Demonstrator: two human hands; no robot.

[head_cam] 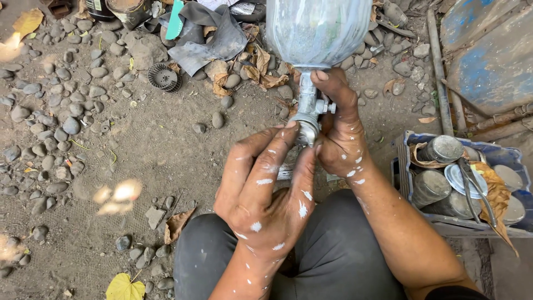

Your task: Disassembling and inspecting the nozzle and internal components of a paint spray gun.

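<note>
Spray gun of bare grey metal with a translucent plastic paint cup (pixel 308 105), held nozzle-toward-viewer above the lap of a person seated over stony ground.

Far left: dirt ground strewn with grey pebbles (pixel 50 100); one yellow leaf (pixel 124 288) at the lower edge; one round black slotted plastic part (pixel 164 77) lies among the stones near the top.

Centre left: left hand (pixel 265 191), flecked with white paint, fingers (pixel 277 145) extended so that their tips pinch the round silver cap at the gun's front end. They grip that cap only lightly; the palm is open.

Centre: the cup (pixel 317 28) rises to the top edge, its inside filmed with pale residue.

Centre right: right hand (pixel 340 133), also paint-flecked, clenched around the gun body just beneath the cup, thumb laid along the neck.

Right: one blue plastic crate (pixel 401 161) holding round metal tins (pixel 444 149), about four visible, some half hidden under dry brown leaves, plus a pair of metal pliers (pixel 472 186).

Step judged in hand: turning or seating the front cap while the body is steadied. The next move would call for a firm counter-grip by the right hand and small twisting strokes of the left fingertips.
</note>
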